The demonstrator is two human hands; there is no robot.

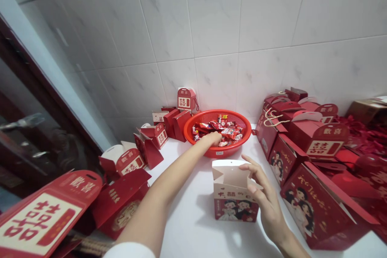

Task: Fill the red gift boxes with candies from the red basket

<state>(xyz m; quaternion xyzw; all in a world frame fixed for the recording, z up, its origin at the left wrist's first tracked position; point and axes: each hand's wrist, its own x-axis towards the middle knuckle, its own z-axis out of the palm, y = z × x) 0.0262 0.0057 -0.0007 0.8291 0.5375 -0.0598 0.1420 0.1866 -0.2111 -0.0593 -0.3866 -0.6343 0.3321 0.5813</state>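
Observation:
My left hand point(215, 139) reaches down into a red plastic basket point(217, 152) of wrapped sweets point(232, 132). Its fingers are bent down among the wrappers and mostly hidden, so I cannot see what they hold. Nearer to me, a small red and white gift box point(236, 205) stands upright on the white table with its top open and a cartoon couple on its front. My right hand point(266, 195) grips this box at its right upper edge, thumb at the front and fingers by the rim. The inside bottom of the box is out of sight.
Along the left stand several red gift boxes point(111, 203), some with open flaps. More boxes point(320, 205) crowd the right side, several closed with cord handles. A cardboard carton point(364, 109) sits at the far right. A tiled wall point(211, 20) rises behind the basket.

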